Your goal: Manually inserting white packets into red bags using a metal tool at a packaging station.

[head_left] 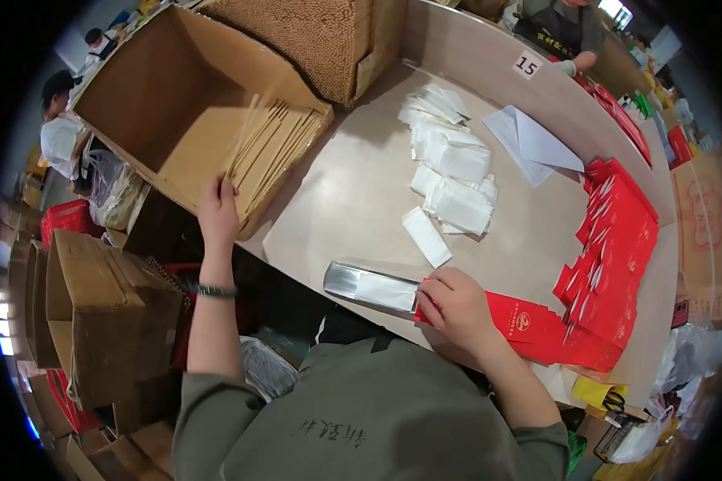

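Note:
My left hand (218, 210) is closed on the near ends of thin wooden chopsticks (245, 144), blurred, at the front of a tilted cardboard box (180, 152). More loose chopsticks (277, 148) lie side by side in that box. At the table's near edge my right hand (460, 311) pinches a red paper sleeve (425, 309) at the right end of a shiny metal trough (345, 280). A flat white packet (385, 290) lies in the trough. Most of the pinched sleeve is hidden by my fingers.
White packets (453, 160) are heaped mid-table, with a single packet (427, 237) nearer me. Red sleeves (610, 280) pile up at the right. White sheets (529, 144) lie by the raised rim (489, 52). A box packed with sticks (305, 40) stands behind. A person (565, 36) works opposite.

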Motion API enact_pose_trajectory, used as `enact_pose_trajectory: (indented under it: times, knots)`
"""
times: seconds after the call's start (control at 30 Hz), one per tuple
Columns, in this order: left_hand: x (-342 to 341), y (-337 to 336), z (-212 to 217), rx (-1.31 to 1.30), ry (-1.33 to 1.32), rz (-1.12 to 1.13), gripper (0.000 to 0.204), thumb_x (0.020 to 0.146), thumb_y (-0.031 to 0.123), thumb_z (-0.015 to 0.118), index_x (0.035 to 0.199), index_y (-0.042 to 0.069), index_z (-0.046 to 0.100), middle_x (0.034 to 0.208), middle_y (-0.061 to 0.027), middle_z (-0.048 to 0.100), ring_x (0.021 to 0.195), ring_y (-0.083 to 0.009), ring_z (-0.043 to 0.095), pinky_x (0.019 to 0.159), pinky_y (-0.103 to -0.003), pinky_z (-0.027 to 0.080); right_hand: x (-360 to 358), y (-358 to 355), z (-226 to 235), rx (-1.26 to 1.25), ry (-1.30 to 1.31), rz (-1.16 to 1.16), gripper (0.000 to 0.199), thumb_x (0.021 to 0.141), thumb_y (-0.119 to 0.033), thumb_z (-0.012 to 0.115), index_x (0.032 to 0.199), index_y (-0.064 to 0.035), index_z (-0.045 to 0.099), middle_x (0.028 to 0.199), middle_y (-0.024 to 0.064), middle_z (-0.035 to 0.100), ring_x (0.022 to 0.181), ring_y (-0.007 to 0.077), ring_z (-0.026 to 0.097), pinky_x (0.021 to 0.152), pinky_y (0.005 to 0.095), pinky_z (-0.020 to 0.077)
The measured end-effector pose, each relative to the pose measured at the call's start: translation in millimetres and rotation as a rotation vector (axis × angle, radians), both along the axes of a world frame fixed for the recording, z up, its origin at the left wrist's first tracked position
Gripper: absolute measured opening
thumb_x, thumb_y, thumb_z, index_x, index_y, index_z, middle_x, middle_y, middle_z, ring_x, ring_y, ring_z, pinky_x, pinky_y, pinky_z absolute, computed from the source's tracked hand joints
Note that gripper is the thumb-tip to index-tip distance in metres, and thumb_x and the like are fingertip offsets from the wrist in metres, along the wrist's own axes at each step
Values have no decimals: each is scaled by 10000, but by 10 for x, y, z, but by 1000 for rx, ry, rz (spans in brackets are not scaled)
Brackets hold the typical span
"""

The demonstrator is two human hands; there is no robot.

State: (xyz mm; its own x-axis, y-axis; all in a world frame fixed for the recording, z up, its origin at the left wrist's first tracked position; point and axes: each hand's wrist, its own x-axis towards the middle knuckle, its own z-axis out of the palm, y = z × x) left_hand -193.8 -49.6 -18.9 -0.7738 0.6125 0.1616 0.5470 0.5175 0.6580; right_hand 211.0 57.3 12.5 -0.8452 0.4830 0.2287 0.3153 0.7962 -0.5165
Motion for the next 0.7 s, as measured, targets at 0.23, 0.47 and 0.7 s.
enact_pose_trajectory:
  times: [0.23,0.47,0.7]
  knots:
    - [872,-663,163,-12,-853,-636,128,906,76,714,988,-18,745,842,-10,684,732,-66,566,675,-223,460,275,-90,-47,-21,46,45,231,791,-151,771,943,-28,648,1197,169,607,1074,374,586,927,465,478]
    - [729,-565,144,-327,-714,-654,105,863,60,745,921,-25,723,777,-37,708,735,-111,642,681,-271,523,291,-75,-138,-3,-28,80,336,779,-199,794,989,-6,616,1317,217,537,1217,416,523,1010,469,451]
    - [2138,132,-30,-50,-131,-997,208,787,103,779,928,42,640,860,-113,628,813,-305,633,700,-387,515,95,-107,-243,-3,12,101,364,764,-228,798,999,-24,608,1244,184,575,1136,368,560,952,457,468]
